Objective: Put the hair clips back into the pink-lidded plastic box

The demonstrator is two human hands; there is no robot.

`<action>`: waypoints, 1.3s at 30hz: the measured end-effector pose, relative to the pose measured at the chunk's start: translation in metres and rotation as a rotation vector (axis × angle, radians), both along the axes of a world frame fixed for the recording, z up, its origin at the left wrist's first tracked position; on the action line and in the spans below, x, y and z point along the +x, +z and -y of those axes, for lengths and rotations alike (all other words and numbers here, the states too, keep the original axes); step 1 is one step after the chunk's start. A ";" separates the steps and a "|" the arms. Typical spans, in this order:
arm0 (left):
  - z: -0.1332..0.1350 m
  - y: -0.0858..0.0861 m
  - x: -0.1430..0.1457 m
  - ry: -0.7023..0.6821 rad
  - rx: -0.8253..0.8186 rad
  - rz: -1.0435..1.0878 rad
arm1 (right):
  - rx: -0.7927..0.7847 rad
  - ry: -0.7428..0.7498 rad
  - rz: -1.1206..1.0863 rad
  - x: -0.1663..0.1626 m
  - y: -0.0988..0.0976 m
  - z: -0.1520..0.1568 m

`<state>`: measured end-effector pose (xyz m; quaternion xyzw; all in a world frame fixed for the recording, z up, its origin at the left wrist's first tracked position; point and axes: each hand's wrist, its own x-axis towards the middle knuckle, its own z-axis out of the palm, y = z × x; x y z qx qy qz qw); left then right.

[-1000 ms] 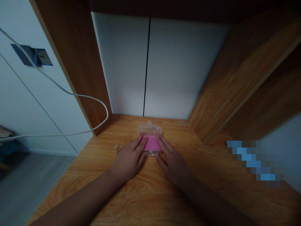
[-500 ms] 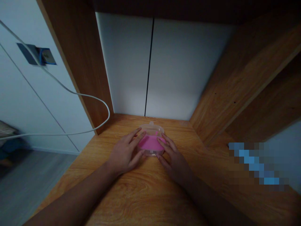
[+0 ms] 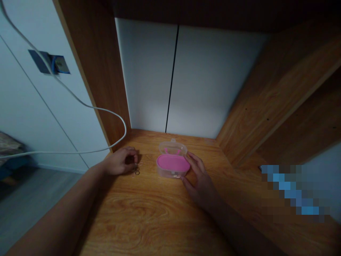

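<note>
A small clear plastic box (image 3: 165,173) stands on the wooden surface. Its clear lid (image 3: 173,147) is tipped back, and a pink insert (image 3: 172,163) fills its top. My right hand (image 3: 200,179) grips the box's right end, fingers along the far side and thumb at the front corner. Left of the box, my left hand (image 3: 121,161) rests low on the wood, its fingers curled and the tips close together. Right by those fingertips lie a few small dark rings (image 3: 137,172), perhaps little elastic bands. Whatever is between the left fingertips is too small to make out.
White panels (image 3: 149,81) close off the back, between wooden uprights (image 3: 239,117). A pale cable (image 3: 106,111) loops in from the left, passing a wall socket box (image 3: 60,64). A pixelated patch (image 3: 290,190) covers something at the right.
My left hand has left the box and moved left to the small rings, its fingers curling. My right hand stays on the box's right end. The view has shifted slightly.
</note>
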<state>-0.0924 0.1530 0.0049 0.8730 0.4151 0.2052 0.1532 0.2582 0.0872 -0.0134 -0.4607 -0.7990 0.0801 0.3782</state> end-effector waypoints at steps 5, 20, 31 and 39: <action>-0.004 -0.011 -0.003 0.013 -0.036 0.067 | -0.007 -0.007 -0.005 -0.001 0.000 0.000; -0.004 -0.013 0.006 -0.063 -0.071 0.291 | -0.009 -0.005 -0.029 -0.001 0.001 -0.001; -0.005 -0.021 0.007 0.061 -0.035 0.304 | -0.012 -0.015 -0.038 -0.001 0.001 -0.002; -0.005 -0.021 0.008 0.074 -0.085 0.327 | -0.002 -0.002 -0.059 -0.001 0.002 -0.001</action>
